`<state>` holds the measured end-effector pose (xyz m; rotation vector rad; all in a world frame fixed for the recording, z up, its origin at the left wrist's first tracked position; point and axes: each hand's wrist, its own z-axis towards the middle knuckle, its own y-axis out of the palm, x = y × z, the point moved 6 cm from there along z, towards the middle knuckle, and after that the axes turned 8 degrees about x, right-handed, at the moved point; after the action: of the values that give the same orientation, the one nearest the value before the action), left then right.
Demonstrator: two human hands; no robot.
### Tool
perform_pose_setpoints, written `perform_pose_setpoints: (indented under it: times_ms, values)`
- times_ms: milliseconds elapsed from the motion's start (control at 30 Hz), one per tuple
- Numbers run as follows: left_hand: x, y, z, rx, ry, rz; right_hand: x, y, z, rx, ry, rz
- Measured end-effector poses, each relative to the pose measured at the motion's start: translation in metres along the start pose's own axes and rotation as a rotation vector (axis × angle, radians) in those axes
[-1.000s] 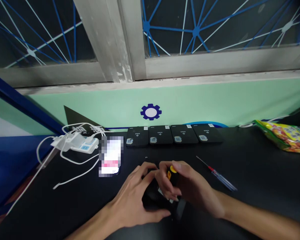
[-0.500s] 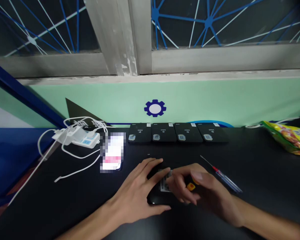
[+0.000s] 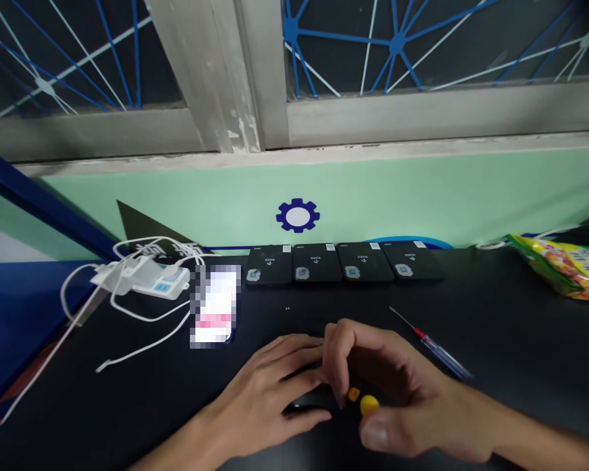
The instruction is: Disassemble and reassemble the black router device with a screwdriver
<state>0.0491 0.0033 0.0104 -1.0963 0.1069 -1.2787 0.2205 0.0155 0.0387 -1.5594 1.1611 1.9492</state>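
Observation:
My left hand [image 3: 275, 386] lies across a flat black box [image 3: 315, 398], its fingers over the top and its thumb along the near edge. Most of this box is hidden under both hands. My right hand [image 3: 397, 386] curls above its right side, with a small black-and-yellow tool [image 3: 370, 404] at the thumb and forefinger. Only yellow parts of that tool show clearly; its working end cannot be made out. To the right of my right hand, a thin screwdriver [image 3: 439, 352] with a clear handle and red collar rests on the table.
Several similar black boxes [image 3: 317, 263] stand in a row along the wall. A lit phone [image 3: 216, 306] lies at left, beside a white power strip [image 3: 164, 280] with tangled cables. Two tiny bits [image 3: 287, 308] lie behind my hands. A snack bag [image 3: 569, 267] sits far right.
My right hand has tilted and its thumb has dropped nearer to me, showing more yellow on the tool. My left fingers have drawn closer together over the box. The view has shifted slightly.

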Motion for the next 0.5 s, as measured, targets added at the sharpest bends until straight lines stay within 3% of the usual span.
perform_pose_setpoints:
  times_ms: [300,500]
  values:
    - [-0.001,0.001,0.000,-0.017,0.003,0.021,-0.006,0.001,0.008,-0.089,0.049,0.004]
    - [-0.001,0.000,-0.001,-0.001,0.008,0.029,-0.012,0.002,0.011,-0.014,0.039,0.002]
